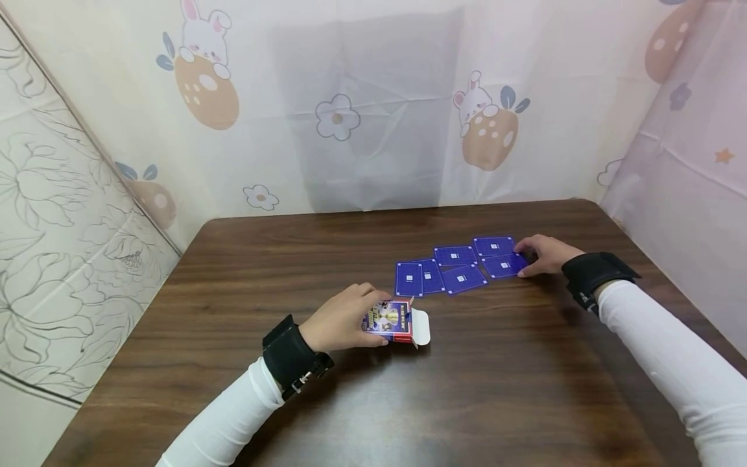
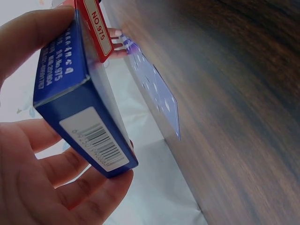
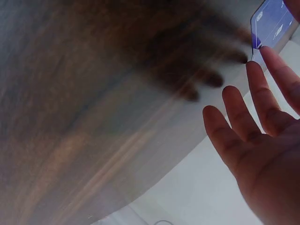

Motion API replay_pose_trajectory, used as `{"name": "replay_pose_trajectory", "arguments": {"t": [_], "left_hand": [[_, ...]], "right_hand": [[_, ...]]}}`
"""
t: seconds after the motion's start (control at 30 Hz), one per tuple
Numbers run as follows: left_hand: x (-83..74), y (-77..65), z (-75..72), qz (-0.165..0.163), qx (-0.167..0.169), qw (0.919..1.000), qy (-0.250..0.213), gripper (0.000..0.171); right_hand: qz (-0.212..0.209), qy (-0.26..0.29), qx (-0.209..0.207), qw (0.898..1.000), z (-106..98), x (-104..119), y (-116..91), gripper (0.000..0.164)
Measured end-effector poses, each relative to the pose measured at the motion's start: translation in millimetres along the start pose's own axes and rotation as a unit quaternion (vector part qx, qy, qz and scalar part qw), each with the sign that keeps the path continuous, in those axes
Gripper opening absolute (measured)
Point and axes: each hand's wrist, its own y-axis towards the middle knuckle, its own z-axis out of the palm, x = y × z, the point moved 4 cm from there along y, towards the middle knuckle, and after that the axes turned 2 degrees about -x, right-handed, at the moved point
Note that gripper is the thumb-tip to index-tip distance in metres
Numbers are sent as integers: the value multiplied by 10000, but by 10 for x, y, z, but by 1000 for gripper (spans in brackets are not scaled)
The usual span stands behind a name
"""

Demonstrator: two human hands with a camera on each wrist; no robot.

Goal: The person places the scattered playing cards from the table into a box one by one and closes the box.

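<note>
My left hand [image 1: 341, 319] grips a small blue and red playing-card box [image 1: 393, 316] between thumb and fingers, low over the wooden table. The box's white end flap [image 1: 421, 327] stands open toward the right. A barcode label [image 2: 97, 138] shows on its other end in the left wrist view. Blue-backed cards [image 1: 463, 277] lie in two uneven rows beyond the box, some overlapping. At the right end, my right hand [image 1: 546, 254] touches the nearer card [image 1: 504, 265], thumb by its front edge and a fingertip at its back corner. The right wrist view shows the other fingers [image 3: 240, 112] extended and spread.
The brown wooden table [image 1: 233, 311] has a patterned cloth curtain [image 1: 373, 149] along its back edge and another on the right. A white panel with line-drawn flowers [image 1: 64, 194] stands at the left. Black bands [image 1: 292, 357] circle both wrists over white sleeves.
</note>
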Motion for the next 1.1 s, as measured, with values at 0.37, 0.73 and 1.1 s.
{"name": "replay_pose_trajectory", "arguments": {"t": [0.37, 0.73, 1.1], "left_hand": [[18, -12, 19, 4, 68, 10000, 11, 68], [43, -19, 9, -75, 73, 9999, -6, 69], [39, 13, -20, 8, 18, 10000, 20, 69]], "right_hand": [[-26, 114, -65, 9999, 62, -138, 68, 63], [-68, 762, -465, 9960, 36, -135, 14, 51], [609, 3326, -554, 9395, 70, -210, -132, 36]]}}
